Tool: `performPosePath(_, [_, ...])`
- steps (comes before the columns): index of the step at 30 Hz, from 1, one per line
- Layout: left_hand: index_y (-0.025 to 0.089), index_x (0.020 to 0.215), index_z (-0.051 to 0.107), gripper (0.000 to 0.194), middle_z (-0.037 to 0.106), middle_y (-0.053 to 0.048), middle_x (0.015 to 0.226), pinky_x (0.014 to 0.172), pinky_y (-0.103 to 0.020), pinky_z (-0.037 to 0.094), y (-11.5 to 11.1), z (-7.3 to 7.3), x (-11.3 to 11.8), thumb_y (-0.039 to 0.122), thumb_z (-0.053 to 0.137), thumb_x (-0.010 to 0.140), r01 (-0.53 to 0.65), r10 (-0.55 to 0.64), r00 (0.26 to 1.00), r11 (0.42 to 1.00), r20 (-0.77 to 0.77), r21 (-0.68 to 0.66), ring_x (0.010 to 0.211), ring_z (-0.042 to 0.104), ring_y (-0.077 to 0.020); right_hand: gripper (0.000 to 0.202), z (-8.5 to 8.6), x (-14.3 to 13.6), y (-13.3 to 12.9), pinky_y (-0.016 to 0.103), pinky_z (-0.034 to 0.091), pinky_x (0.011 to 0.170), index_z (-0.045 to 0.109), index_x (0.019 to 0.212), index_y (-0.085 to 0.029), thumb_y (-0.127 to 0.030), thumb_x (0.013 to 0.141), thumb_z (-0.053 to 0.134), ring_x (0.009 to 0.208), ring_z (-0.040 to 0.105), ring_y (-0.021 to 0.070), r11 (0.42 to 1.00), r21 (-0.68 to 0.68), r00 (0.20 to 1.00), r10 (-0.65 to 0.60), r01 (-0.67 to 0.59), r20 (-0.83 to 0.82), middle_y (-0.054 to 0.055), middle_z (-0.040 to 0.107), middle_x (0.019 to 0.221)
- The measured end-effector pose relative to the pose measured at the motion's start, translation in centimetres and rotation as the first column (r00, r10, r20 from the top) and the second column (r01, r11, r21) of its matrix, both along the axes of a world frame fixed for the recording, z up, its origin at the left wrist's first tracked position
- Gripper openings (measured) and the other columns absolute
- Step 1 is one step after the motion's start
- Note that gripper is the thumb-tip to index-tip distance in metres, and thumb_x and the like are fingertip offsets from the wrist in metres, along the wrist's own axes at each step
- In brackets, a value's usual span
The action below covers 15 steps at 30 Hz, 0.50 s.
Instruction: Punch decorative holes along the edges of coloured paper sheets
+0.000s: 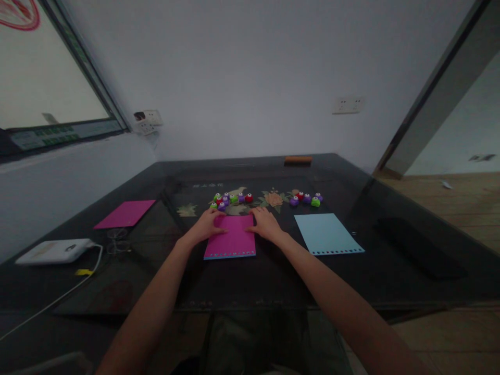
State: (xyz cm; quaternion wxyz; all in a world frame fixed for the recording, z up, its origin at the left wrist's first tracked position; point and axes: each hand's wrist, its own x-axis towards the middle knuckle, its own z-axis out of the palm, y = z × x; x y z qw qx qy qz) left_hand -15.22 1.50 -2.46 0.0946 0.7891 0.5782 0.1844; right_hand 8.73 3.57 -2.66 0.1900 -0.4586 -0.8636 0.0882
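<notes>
A pink sheet of paper (231,238) with punched holes along its near edge lies in front of me on the dark table. A thin blue edge shows beneath it, as of another sheet. My left hand (205,226) grips its far left corner, thumb on top. At the far right corner my right hand (266,223) grips it the same way, its thumb on the paper. Fingertips under or behind the edges are partly hidden. Just beyond the paper sits a cluster of small red, green and purple eye-patterned beads or toys (233,199).
To the right lie a light blue punched sheet (328,233), a smaller toy cluster (307,199) and a dark flat object (420,247). On the left are another pink sheet (125,214) and a white device (54,251) with a cable. A brown block (298,160) rests by the wall.
</notes>
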Motion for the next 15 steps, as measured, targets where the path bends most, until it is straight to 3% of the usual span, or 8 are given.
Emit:
performPosePath(9, [0.016, 0.09, 0.057, 0.031, 0.058, -0.007, 0.094, 0.08, -0.033, 0.041, -0.6, 1.2, 0.9, 0.024, 0.065, 0.061, 0.025, -0.03, 0.997, 0.997, 0.076, 0.07, 0.09, 0.053, -0.0228, 0.052, -0.1, 0.0, 0.2, 0.039, 0.039, 0.08, 0.053, 0.11, -0.018, -0.044, 0.067, 0.068, 0.104, 0.046, 0.0277, 1.0, -0.005, 1.0, 0.019, -0.019, 0.024, 0.011, 0.053, 0.109])
performPosePath(15, [0.019, 0.098, 0.056, 0.035, 0.061, -0.001, 0.079, 0.063, -0.028, 0.041, -0.4, 1.1, 0.1, 0.025, 0.062, 0.063, -0.136, 0.124, 0.973, 0.99, 0.194, 0.047, 0.067, 0.056, -0.0173, 0.049, -0.3, -0.1, 0.1, 0.037, 0.04, 0.078, 0.05, 0.101, -0.018, -0.04, 0.062, 0.071, 0.102, 0.048, 0.026, 1.0, 0.002, 0.999, -0.015, 0.015, -0.035, 0.01, 0.055, 0.104])
